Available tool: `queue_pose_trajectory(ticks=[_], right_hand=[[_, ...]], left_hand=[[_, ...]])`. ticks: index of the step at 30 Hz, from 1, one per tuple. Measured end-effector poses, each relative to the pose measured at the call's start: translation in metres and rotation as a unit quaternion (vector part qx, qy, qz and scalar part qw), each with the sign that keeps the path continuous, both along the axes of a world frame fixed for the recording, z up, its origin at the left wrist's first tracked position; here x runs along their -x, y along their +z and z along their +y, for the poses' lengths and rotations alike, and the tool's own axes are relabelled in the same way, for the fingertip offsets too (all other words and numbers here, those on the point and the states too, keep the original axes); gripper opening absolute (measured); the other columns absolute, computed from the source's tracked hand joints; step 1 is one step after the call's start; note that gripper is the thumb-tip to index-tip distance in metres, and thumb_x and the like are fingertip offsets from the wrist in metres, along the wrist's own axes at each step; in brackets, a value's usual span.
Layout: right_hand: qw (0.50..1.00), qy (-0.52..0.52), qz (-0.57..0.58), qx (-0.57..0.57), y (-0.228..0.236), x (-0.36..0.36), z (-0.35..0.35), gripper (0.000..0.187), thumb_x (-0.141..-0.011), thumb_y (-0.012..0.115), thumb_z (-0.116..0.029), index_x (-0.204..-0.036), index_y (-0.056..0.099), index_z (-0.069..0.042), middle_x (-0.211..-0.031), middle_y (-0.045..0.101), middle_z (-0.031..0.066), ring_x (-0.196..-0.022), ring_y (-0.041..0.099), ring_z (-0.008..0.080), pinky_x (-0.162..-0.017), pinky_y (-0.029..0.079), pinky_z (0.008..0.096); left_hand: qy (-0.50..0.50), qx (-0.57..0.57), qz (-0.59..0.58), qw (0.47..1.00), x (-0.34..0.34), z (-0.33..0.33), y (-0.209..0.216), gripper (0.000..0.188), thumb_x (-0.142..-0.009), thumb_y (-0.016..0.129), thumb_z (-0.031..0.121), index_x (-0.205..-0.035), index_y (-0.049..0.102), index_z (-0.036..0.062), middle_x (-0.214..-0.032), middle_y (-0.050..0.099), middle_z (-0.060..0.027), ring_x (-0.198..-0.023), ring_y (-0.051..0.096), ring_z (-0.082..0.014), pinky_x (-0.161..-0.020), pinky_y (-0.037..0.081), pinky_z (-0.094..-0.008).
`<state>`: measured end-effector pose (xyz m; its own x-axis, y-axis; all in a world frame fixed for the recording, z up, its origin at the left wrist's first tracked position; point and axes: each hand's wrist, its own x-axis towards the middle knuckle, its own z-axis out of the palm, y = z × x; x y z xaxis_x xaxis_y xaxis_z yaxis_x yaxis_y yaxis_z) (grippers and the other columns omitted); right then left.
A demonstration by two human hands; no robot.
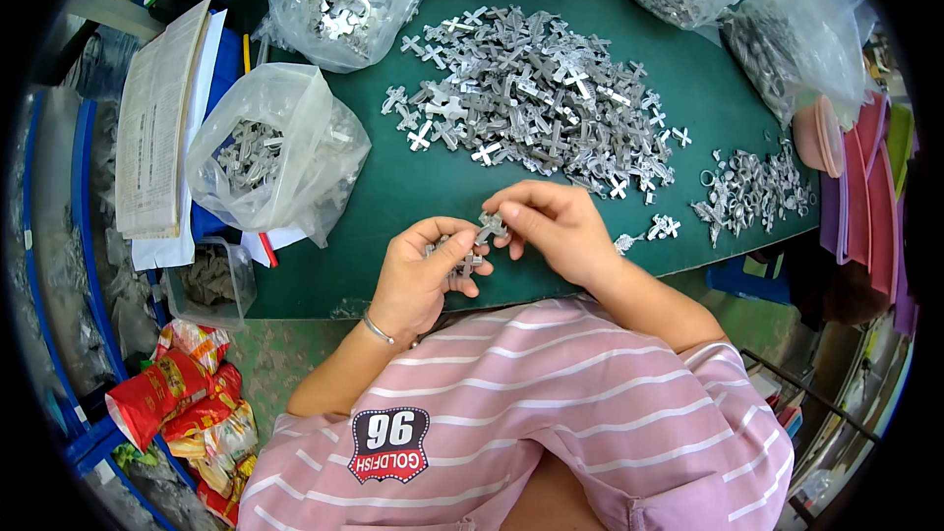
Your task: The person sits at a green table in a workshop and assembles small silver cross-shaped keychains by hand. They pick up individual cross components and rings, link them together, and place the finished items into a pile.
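Close to the table's near edge, my left hand is curled around several silvery metal crosses. My right hand pinches a single metal cross between thumb and fingers, right beside the left fingertips. Beyond both hands spreads a large heap of the same grey crosses on the dark green table. To the right of my right hand lie a few loose pieces, and farther right a smaller pile of mixed metal bits, some ring-shaped.
An open clear bag of metal pieces stands at left, with more filled bags along the far side. Papers and a plastic tub are at the left edge. Pink and purple bins stand at right; red snack packets lie lower left.
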<state>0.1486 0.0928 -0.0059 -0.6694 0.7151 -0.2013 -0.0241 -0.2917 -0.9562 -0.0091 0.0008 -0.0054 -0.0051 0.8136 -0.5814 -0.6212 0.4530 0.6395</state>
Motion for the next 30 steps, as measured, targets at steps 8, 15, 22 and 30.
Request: queue_pose_trajectory(ticks=[8, 15, 22, 30], right_hand=[[0.802, -0.057, -0.114, -0.583, 0.013, 0.001, 0.022, 0.015, -0.07, 0.064, -0.005, -0.084, 0.061, -0.004, -0.09, 0.057, 0.0096, -0.081, 0.055, 0.0282, -0.071, 0.045, 0.0372], [0.684, -0.137, -0.251, -0.671, 0.005, -0.003, 0.073, 0.019, -0.069, 0.064, -0.008, -0.088, 0.059, -0.006, -0.089, 0.056, 0.0056, -0.084, 0.051, 0.026, -0.071, 0.038, 0.0381], [0.903, -0.01, -0.148, -0.404, 0.012, 0.002, 0.008, 0.015, -0.075, 0.062, -0.003, -0.089, 0.056, -0.001, -0.079, 0.056, 0.0127, -0.068, 0.056, 0.0277, -0.059, 0.046, 0.0339], [0.995, 0.026, -0.083, -0.048, 0.011, -0.008, 0.003, 0.018, -0.083, 0.055, 0.001, -0.102, 0.057, 0.002, -0.086, 0.059, 0.0057, -0.073, 0.058, 0.0094, -0.062, 0.048, 0.0201]], left_hand=[[-0.019, 0.03, -0.197, 0.98, 0.003, 0.003, -0.005, 0.014, -0.088, 0.053, 0.017, -0.091, 0.055, 0.0036, -0.078, 0.057, -0.0059, -0.063, 0.056, -0.0137, -0.042, 0.042, -0.021], [-0.022, 0.021, -0.128, 0.991, 0.001, 0.005, -0.001, 0.011, -0.086, 0.056, 0.014, -0.089, 0.055, 0.004, -0.079, 0.057, -0.0052, -0.064, 0.055, -0.0124, -0.042, 0.04, -0.0198], [0.031, -0.018, -0.039, 0.999, -0.006, 0.01, 0.001, 0.018, -0.087, 0.056, 0.019, -0.094, 0.054, 0.0024, -0.08, 0.057, -0.0059, -0.063, 0.055, -0.0109, -0.042, 0.04, -0.0188], [0.038, -0.017, -0.027, 0.999, -0.004, 0.009, 0.001, 0.015, -0.086, 0.057, 0.014, -0.094, 0.055, 0.0016, -0.08, 0.058, -0.0071, -0.062, 0.055, -0.0114, -0.043, 0.04, -0.0191]])
